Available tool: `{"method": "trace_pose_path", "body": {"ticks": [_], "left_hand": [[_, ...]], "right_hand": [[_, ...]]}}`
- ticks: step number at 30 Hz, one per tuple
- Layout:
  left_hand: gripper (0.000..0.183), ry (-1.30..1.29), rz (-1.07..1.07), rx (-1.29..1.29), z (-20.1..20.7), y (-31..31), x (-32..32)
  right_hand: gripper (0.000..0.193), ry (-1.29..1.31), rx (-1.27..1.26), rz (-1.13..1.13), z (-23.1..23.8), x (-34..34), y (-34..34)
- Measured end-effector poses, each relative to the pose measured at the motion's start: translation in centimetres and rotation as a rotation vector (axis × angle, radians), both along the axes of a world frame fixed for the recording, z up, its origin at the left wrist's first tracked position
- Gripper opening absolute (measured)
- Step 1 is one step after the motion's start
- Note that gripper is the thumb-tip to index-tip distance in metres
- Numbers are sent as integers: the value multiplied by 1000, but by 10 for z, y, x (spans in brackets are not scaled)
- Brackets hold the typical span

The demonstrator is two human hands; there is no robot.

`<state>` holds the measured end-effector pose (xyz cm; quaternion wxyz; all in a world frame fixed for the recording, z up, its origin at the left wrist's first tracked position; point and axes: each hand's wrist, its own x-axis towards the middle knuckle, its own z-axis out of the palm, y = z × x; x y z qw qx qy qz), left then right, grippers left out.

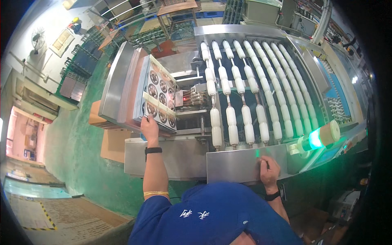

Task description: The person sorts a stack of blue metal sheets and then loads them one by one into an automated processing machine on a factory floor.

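Note:
A white panel (141, 87) with rows of round dark suction-cup-like discs stands tilted at the left end of the machine, in front of copper-coloured sheets (125, 87). My left hand (150, 130) is at its near lower corner, with the fingers closed around the edge. Two cream strips (158, 104) cross the discs. My right hand (269, 170) is at the near rim of the steel machine cover (241, 163), loosely curled with nothing visible in it. Its fingertips are close to the metal, and I cannot tell whether they touch.
White rollers (231, 124) fill the conveyor to the right of the panel. A lit green signal lamp (316, 140) sticks out near my right hand. Cardboard (113, 143) lies beside the machine at the left, on the green floor (77, 143). Racks (83, 55) stand farther back.

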<state>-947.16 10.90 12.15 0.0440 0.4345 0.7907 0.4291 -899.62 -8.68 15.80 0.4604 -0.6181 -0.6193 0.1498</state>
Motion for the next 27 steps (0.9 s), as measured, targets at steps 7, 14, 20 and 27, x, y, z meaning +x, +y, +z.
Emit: {"method": "trace_pose_path", "body": {"ticks": [7, 14, 20, 27], "left_hand": [[32, 32, -8, 47, 3, 2, 3], [30, 185, 65, 24, -13, 13, -16], [26, 31, -77, 37, 8, 11, -7], [19, 218, -199, 75, 43, 3, 38]], "right_hand": [[8, -19, -27, -24, 1, -2, 0], [9, -11, -16, -1, 5, -2, 1], [9, 13, -42, -17, 4, -2, 0], [10, 36, -38, -3, 0, -3, 0]]}}
